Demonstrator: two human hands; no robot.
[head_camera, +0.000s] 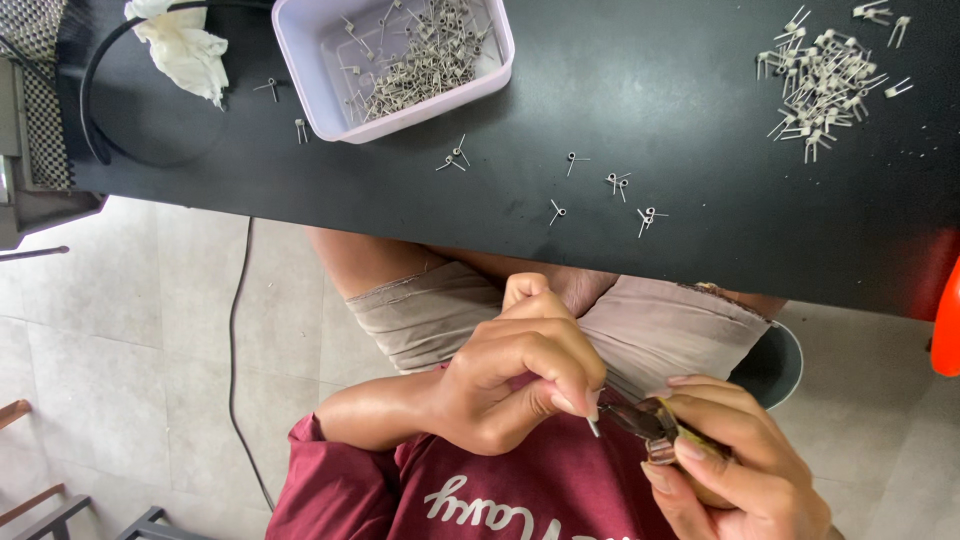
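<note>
Over my lap, my left hand (520, 375) is curled with finger and thumb pinched on a small metal wire piece (593, 426). My right hand (735, 465) grips small pliers (640, 418) that have a yellow-green handle. Their dark jaws point left and meet the wire piece at my left fingertips. Both hands are below the edge of the black table (700, 230), in front of my maroon shirt.
A lavender tray (300, 60) of several small metal wire clips stands at the table's upper left. A loose pile of clips (825, 85) lies upper right, and a few scattered clips (615, 182) lie between. White crumpled tissue (185, 45) and a black cable loop (90, 110) are far left. An orange object (948, 320) is at the right edge.
</note>
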